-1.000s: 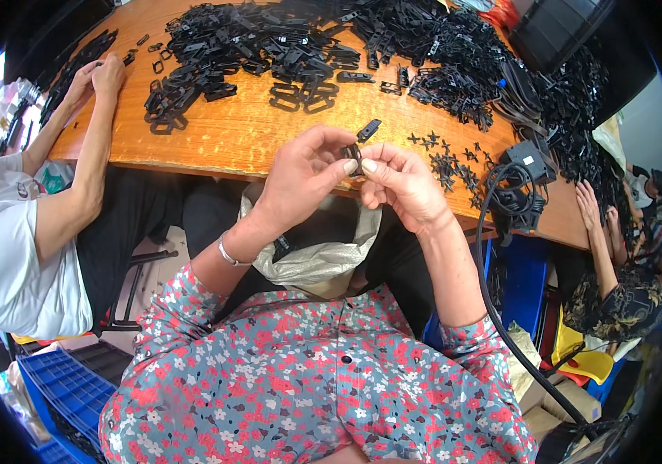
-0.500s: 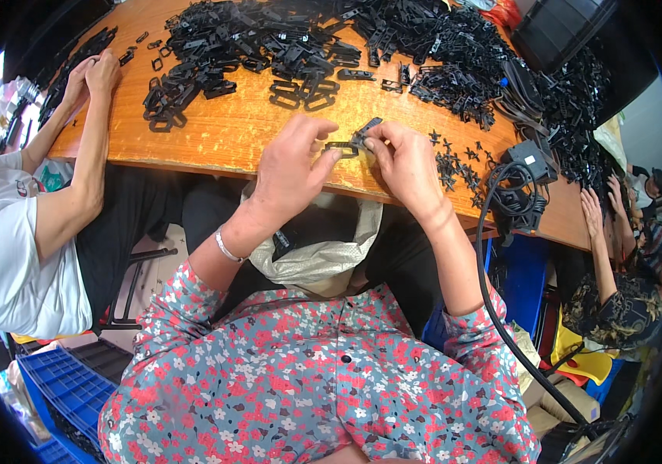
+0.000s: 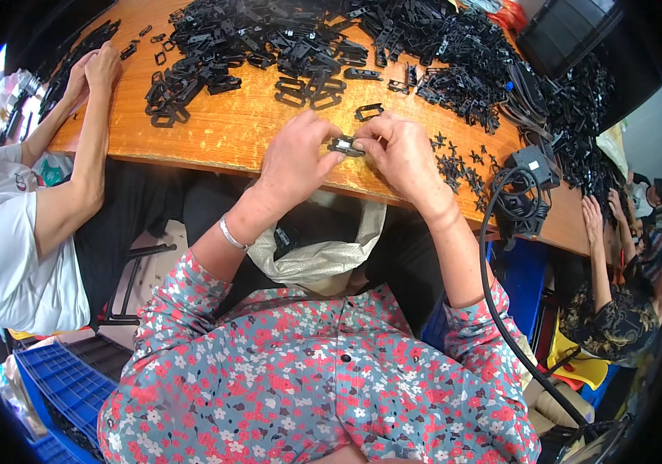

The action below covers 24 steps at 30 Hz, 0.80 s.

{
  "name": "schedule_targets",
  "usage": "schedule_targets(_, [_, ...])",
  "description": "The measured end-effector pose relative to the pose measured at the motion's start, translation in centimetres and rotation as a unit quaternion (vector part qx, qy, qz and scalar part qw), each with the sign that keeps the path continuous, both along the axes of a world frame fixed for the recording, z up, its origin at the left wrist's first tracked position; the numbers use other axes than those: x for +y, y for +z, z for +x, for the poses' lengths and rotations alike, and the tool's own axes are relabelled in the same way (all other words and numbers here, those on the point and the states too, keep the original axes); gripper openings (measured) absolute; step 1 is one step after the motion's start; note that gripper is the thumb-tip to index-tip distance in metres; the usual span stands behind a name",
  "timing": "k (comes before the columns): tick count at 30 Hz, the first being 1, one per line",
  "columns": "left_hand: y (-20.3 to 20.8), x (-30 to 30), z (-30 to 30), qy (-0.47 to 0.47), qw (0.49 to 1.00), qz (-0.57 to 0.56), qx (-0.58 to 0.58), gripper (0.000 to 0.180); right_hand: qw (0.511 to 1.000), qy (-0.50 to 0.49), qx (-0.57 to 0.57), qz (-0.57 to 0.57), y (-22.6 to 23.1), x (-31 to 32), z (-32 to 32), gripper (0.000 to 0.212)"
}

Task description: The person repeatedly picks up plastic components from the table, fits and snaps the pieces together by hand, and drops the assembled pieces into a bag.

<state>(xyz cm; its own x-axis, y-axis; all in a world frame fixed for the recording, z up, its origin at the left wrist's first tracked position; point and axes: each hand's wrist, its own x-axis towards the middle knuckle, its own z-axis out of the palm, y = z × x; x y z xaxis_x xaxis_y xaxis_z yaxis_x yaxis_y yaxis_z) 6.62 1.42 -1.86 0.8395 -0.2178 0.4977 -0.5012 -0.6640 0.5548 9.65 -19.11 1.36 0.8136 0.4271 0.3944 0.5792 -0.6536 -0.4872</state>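
Between my two hands, just over the table's near edge, is a small black plastic part [image 3: 345,145] with a pale patch in its middle. My left hand [image 3: 297,158] pinches its left end between thumb and fingers. On its right end the thumb and fingers of my right hand [image 3: 403,155] are closed. A black oblong frame [image 3: 369,112] lies on the wood just beyond my right fingers. More open black frames [image 3: 309,93] lie farther back. Small black star-shaped pieces [image 3: 461,164] are scattered to the right of my right hand.
Big heaps of black plastic parts [image 3: 257,35] cover the back of the wooden table [image 3: 222,139]. A black device with a coiled cable [image 3: 528,174] stands at the right edge. A pale woven sack [image 3: 311,263] hangs at my lap. Co-workers' hands [image 3: 99,69] rest at the left.
The tilted black piece in my right fingers is now level against the part in my left hand. An oblong frame now shows on the table beyond my right fingers.
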Motion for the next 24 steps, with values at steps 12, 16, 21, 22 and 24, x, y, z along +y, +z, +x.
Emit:
schedule_targets(12, [0.2,-0.3,0.1,0.002,1.0,-0.006,0.02,0.03,0.993,-0.019,-0.005,-0.12,0.7,1.7,0.7,0.011])
schedule_targets(16, [0.1,0.0,0.1,0.003,1.0,-0.015,0.023,0.03,0.994,-0.012,-0.003,-0.108,0.5,1.9,1.0,0.011])
schedule_targets(21, [-0.1,0.3,0.7,-0.021,1.0,-0.007,0.021,0.03,0.997,0.013,-0.029,-0.063,0.6,1.4,0.2,0.008])
schedule_targets(22, [-0.1,0.4,0.7,-0.02,1.0,-0.006,0.022,0.03,0.998,0.014,-0.028,-0.063,0.7,1.4,0.2,0.008])
schedule_targets(24, [-0.1,0.5,0.8,-0.011,0.999,0.001,0.046,0.03,0.996,0.027,-0.033,-0.077,0.9,1.5,0.4,0.007])
